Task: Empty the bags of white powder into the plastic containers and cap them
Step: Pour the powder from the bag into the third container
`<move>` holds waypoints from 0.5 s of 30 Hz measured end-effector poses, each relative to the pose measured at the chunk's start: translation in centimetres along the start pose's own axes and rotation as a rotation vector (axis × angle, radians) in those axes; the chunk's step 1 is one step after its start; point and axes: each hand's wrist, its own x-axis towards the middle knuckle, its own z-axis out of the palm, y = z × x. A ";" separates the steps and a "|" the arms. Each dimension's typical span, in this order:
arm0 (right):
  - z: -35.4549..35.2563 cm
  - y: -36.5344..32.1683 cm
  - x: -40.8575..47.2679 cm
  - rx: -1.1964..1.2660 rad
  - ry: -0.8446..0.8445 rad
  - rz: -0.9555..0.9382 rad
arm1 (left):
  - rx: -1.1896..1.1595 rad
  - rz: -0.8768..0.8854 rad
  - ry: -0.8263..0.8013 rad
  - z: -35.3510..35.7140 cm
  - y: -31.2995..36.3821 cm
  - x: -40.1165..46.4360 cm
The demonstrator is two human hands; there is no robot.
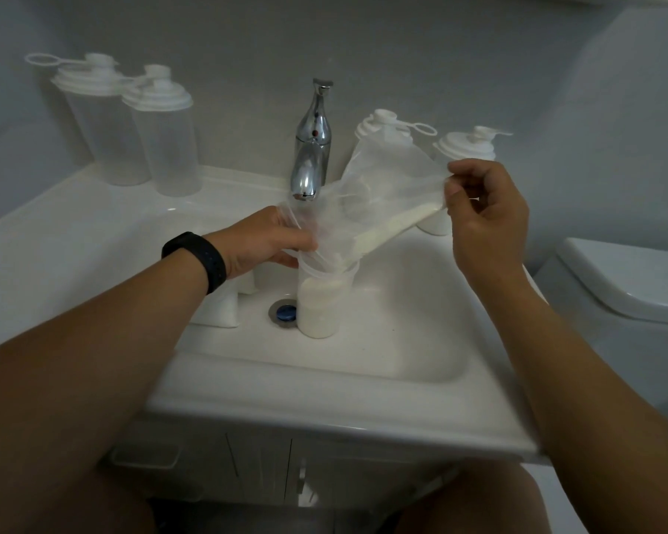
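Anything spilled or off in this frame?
No spill visible. Oddity: the open container being filled stands inside the sink basin beside the drain, just below the faucet. The bag still holds powder.

Head view, downward (close) over sink [324, 379]

Hands: two are counted, left hand [265, 240] and right hand [483, 210] | bags: one bag [382, 194] is held between them | open container [319, 298]: one, below the left hand | capped containers: four are seen beyond the hands, perhaps five | faucet [312, 148]: one
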 end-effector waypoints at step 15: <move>0.2 -0.4 -0.4 -0.023 0.023 -0.047 | 0.025 -0.019 0.008 0.3 0.0 0.0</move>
